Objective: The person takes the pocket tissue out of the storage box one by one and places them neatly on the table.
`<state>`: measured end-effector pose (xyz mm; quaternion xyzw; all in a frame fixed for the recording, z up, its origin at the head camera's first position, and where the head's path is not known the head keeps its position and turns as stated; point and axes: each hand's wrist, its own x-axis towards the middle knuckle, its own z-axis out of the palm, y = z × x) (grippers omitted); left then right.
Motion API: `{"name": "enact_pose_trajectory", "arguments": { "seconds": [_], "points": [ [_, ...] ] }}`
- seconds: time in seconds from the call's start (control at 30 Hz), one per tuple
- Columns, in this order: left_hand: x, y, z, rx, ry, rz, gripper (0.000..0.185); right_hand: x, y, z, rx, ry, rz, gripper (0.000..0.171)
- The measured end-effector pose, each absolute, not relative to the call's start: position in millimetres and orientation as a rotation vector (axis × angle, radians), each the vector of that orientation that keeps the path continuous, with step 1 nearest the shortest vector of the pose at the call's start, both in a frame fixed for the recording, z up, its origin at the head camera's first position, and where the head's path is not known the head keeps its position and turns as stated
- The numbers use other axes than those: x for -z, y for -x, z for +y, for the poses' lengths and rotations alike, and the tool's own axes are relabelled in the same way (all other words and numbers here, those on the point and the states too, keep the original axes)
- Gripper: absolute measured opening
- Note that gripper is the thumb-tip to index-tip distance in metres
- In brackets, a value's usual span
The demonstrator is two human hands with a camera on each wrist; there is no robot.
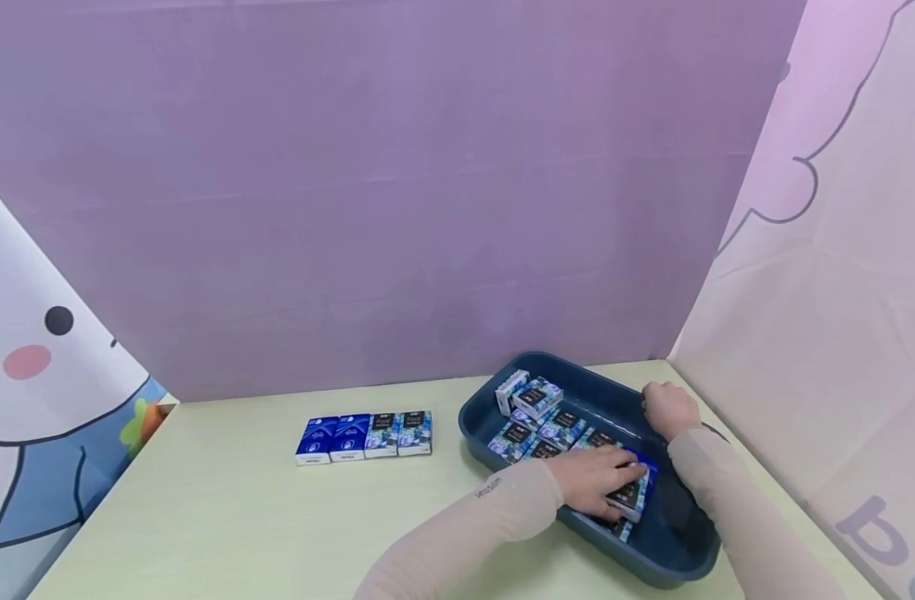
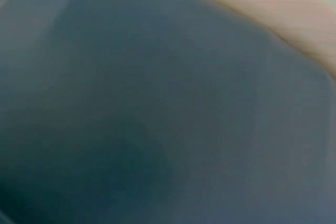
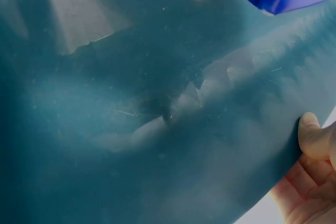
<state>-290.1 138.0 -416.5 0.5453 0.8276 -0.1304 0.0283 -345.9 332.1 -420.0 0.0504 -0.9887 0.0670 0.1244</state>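
- We watched the left hand (image 1: 594, 482) reach into a dark blue basin (image 1: 675, 533), its fingers parted only about the width of a floral packet (image 1: 632, 493), which they held; our left wrist view was too blurred to show the grip.
- On the basin's far right rim, we saw the right hand (image 1: 671, 408) clamped tight, thumb inside the wall and fingers curled outside.
- We counted several more floral packets (image 1: 562, 428) in the basin, their black labels bearing pale print too small for us to read.
- Just beyond the held one, we spotted a vivid blue packet (image 1: 650, 468).
- Left of the basin, two blue packets (image 1: 315, 438) and two floral-patterned ones (image 1: 382, 435) stood in a touching row on the pale surface (image 1: 202, 500); we could not make out their white lettering.
- We noted small, illegible dark print on the left sleeve (image 1: 502, 500) and purple lettering (image 1: 873, 530), partly cut off, on the right wall.
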Motion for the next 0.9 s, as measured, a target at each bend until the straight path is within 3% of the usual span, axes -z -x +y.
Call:
{"name": "enact_pose_trajectory", "arguments": {
  "seconds": [0.47,0.9],
  "points": [
    [408,291,128,0.281,-1.565,2.623,0.077,422,348,334,-0.2,-0.144,-2.873,0.007],
    [382,294,81,0.194,-1.482,2.776,0.075,419,345,336,-0.222,-0.189,-2.858,0.007]
  ]
}}
